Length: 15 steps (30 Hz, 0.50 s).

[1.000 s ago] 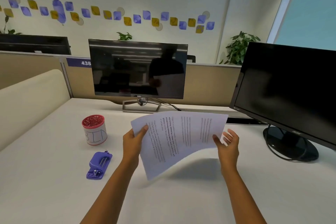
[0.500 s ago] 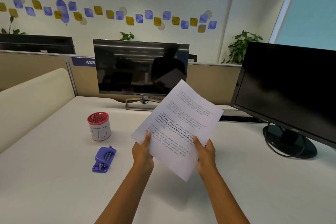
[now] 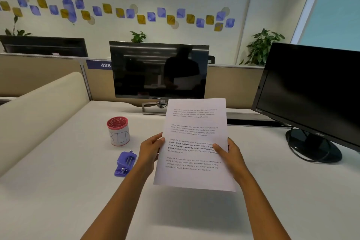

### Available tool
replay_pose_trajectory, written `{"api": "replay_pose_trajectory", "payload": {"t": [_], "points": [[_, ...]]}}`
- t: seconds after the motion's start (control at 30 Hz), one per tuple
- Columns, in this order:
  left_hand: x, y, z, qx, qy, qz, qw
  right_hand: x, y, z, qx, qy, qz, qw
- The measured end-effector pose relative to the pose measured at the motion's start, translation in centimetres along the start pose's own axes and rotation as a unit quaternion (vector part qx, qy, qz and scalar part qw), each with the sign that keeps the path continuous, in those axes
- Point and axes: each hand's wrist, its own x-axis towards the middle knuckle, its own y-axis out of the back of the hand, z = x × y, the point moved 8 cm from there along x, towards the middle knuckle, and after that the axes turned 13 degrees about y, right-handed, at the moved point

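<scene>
A white printed sheet of paper (image 3: 194,134) is held upright above the white desk (image 3: 58,191), its text facing me. My left hand (image 3: 151,151) pinches its left edge, thumb on the front. On the right edge, my right hand (image 3: 228,155) grips the sheet with the thumb across the printed lines. A purple hole punch (image 3: 125,163) lies on the desk just left of my left wrist. Behind it stands a small cup marked "BIN" (image 3: 118,131) with a red top.
A Dell monitor (image 3: 158,70) stands at the back of the desk, and a second black monitor (image 3: 311,91) with a round base (image 3: 313,147) stands at the right. A beige padded partition (image 3: 39,109) borders the desk on the left.
The sheet was turned from a sideways tilt to upright, straight in front of me. My right hand, open beside the page a second ago, now grips its right edge.
</scene>
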Motion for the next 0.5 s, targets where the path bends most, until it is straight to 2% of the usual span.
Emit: {"api": "replay_pose_trajectory", "payload": {"t": [0.13, 0.2, 0.37, 0.5], "points": [[0.5, 1.4, 0.0, -0.019, 0.009, 0.038, 0.999, -0.8, -1.0, -0.4, 0.049, -0.025, 0.054, 0.997], [0.9, 2.1, -0.1, -0.015, 0.016, 0.055, 0.998, -1.3, -1.8, 0.0, 0.055, -0.038, 0.053, 0.996], [0.9, 3.4, -0.1, -0.005, 0.004, 0.073, 0.997, -2.4, -3.5, 1.0, -0.001, -0.024, 0.040, 0.999], [1.3, 4.6, -0.8, 0.008, 0.025, 0.079, 0.997, -3.0, -4.2, 1.1, -0.012, -0.025, 0.043, 0.999]]}}
